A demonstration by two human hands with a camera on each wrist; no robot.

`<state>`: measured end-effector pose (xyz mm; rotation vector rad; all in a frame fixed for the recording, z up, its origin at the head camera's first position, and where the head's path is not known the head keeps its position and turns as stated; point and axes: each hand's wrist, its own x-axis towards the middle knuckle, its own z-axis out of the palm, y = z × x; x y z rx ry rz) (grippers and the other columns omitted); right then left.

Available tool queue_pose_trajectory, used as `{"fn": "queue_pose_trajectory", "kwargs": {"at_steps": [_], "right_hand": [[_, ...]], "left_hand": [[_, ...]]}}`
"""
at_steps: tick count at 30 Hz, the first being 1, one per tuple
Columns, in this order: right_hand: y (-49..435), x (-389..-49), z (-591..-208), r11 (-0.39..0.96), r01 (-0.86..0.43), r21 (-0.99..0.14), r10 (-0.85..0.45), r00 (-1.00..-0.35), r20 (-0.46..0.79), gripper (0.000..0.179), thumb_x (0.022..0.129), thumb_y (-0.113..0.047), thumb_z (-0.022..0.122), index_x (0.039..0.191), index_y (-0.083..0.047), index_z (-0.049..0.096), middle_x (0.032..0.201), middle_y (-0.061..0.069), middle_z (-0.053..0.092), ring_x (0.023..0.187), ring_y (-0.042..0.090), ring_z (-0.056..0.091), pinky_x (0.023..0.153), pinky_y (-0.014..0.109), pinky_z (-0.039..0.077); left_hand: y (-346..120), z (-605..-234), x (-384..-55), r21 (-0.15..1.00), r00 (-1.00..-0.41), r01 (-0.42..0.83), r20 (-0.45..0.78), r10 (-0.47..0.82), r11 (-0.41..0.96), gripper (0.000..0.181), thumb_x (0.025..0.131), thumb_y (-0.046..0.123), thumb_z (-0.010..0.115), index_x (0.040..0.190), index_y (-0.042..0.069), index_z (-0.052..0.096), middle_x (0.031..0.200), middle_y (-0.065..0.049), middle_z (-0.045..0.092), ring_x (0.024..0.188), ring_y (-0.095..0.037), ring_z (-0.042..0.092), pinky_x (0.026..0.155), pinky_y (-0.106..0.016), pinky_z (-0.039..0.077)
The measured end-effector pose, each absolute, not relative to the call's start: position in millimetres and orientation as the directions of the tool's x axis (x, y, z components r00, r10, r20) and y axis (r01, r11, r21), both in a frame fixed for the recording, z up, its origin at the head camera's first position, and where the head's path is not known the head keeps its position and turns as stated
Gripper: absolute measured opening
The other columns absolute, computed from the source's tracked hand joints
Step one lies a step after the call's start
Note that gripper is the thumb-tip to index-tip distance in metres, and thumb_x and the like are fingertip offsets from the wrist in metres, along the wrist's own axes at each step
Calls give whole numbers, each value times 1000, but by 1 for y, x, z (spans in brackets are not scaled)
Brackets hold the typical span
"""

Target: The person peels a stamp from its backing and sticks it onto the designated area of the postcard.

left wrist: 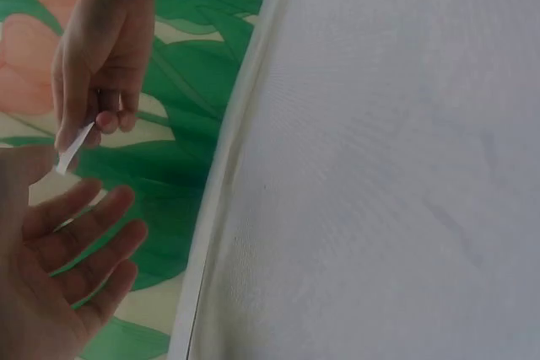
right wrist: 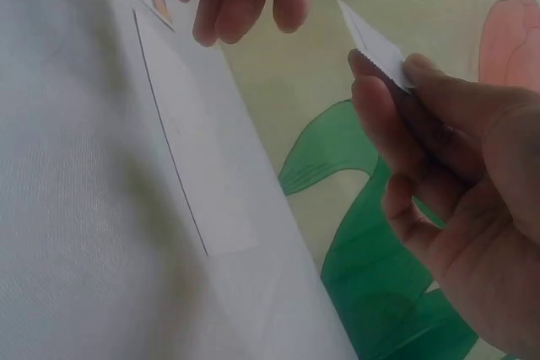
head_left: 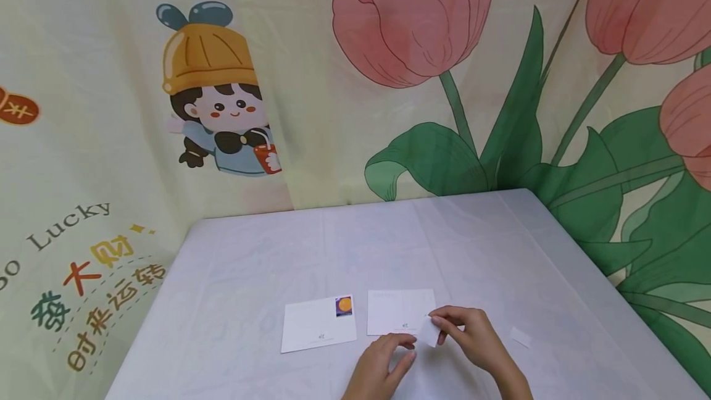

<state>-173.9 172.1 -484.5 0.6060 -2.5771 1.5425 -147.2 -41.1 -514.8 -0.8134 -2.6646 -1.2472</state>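
My right hand pinches a small white piece with a toothed edge, seemingly a postage stamp, between thumb and fingertips, above the table. Its printed face cannot be made out. Just left of it my left hand hovers with loosely bent fingers and holds nothing; in the left wrist view its fingers spread apart. Behind the hands lies a white postcard, its lower right corner partly hidden by the stamp and right hand. Left of it rests a second postcard bearing a purple and orange stamp at its upper right.
A small white slip of paper lies right of my right hand. The white-covered table ends at a far edge against a printed curtain with tulips and a cartoon figure.
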Motion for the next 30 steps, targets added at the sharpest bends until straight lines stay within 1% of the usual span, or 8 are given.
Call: {"fn": "queue_pose_trajectory", "kwargs": {"at_steps": [4, 8, 13, 18, 24, 29, 30], "right_hand": [[165, -173, -482, 340, -374, -863, -356, -900, 251, 20, 91, -26, 57, 96, -10, 69, 66, -9, 65, 58, 10, 62, 70, 27, 47], [158, -171, -479, 283, -389, -877, -388, -882, 266, 18, 90, -25, 59, 96, -11, 69, 67, -8, 65, 57, 11, 62, 69, 25, 45], [151, -170, -477, 262, -372, -890, -395, -883, 253, 17, 89, -26, 61, 95, -12, 70, 70, -6, 66, 55, 13, 62, 66, 25, 45], [149, -170, -477, 282, -344, -896, -387, -895, 221, 19, 88, -28, 61, 94, -13, 70, 70, -7, 66, 55, 12, 62, 65, 25, 46], [149, -171, -479, 308, -342, -888, -388, -897, 211, 19, 88, -29, 61, 95, -13, 70, 66, -7, 65, 56, 11, 62, 63, 25, 46], [148, -172, -477, 299, -340, -892, -396, -894, 208, 19, 88, -28, 62, 95, -12, 70, 71, -6, 67, 58, 11, 62, 59, 25, 47], [148, -170, -473, 299, -345, -890, -398, -893, 212, 18, 88, -25, 62, 95, -10, 70, 72, -5, 67, 58, 11, 62, 58, 25, 47]], "left_hand": [[-39, -515, -146, 784, -861, 488, 360, 360, 383, 19, 96, 26, 50, 98, 12, 62, 86, 8, 65, 82, -4, 59, 71, -27, 49], [-39, -514, -146, 857, -891, 420, 325, 316, 300, 20, 96, 26, 51, 89, 12, 63, 77, 9, 64, 74, -2, 57, 63, -23, 46], [-40, -511, -147, 903, -929, 318, 236, 285, 290, 23, 95, 28, 52, 84, 12, 63, 75, 11, 62, 72, -2, 56, 64, -23, 45], [-41, -509, -146, 912, -944, 278, 201, 261, 302, 22, 94, 28, 53, 82, 13, 63, 73, 11, 62, 70, -2, 56, 64, -23, 44], [-41, -508, -146, 908, -948, 280, 209, 242, 312, 22, 94, 29, 53, 82, 13, 63, 73, 11, 62, 70, -2, 55, 64, -23, 43], [-41, -509, -146, 903, -945, 295, 228, 234, 313, 22, 94, 28, 53, 82, 13, 63, 74, 11, 62, 69, -2, 55, 63, -22, 43], [-41, -510, -146, 903, -945, 295, 228, 234, 311, 22, 94, 28, 53, 82, 13, 63, 74, 11, 62, 69, -2, 55, 63, -22, 43]]}}
